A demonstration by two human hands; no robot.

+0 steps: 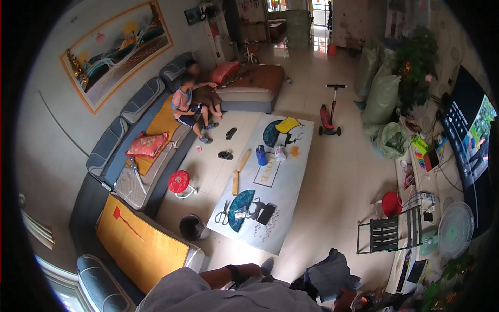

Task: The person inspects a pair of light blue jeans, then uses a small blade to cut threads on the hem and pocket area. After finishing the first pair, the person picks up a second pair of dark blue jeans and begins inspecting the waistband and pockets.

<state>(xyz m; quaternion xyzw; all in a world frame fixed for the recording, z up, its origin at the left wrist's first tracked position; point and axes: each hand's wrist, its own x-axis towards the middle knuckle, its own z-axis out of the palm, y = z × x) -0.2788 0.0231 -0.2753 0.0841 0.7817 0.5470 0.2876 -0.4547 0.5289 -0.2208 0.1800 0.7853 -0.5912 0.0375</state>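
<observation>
At the lower edge, my left hand [250, 270] is held in front of my grey shirt [223, 297], a dark band [235, 273] round its wrist. Its fingers look curled in; whatever they may hold is hidden. To the right, a dark grey bundle of cloth [332, 276] hangs or lies beside my body. Against the lower side of that cloth is my right hand [345, 299], dim and partly covered, so its fingers do not show clearly. Ahead stands a long table [291, 208] with a blue bottle [261, 155], a clear plastic bag [280, 152] and a black box [267, 213].
A sofa [143, 249] runs along the left, where two people [195, 99] sit. A red stool [179, 181] and a dark bin [193, 227] stand near the table. Rightward are a scooter [328, 117], a folding chair [384, 235], a fan [456, 230] and full sacks [382, 99].
</observation>
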